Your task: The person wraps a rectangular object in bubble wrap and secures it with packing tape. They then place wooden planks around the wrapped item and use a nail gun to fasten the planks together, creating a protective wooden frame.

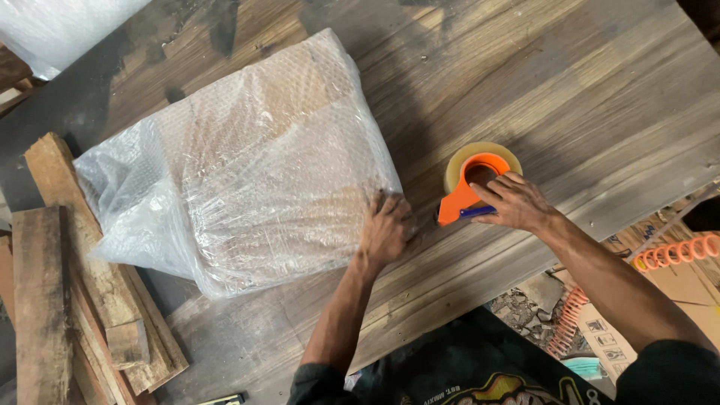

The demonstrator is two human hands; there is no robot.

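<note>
A large parcel wrapped in clear bubble wrap lies on the wooden table. My left hand presses flat on the parcel's near right corner, fingers spread. Just to the right, my right hand grips an orange tape dispenser that carries a roll of clear-brown packing tape. The dispenser's front edge rests on the table a few centimetres from the parcel's right side.
Rough wooden planks are stacked at the left. More bubble wrap shows at the top left corner. Orange coiled cord and cardboard lie below the table's right edge.
</note>
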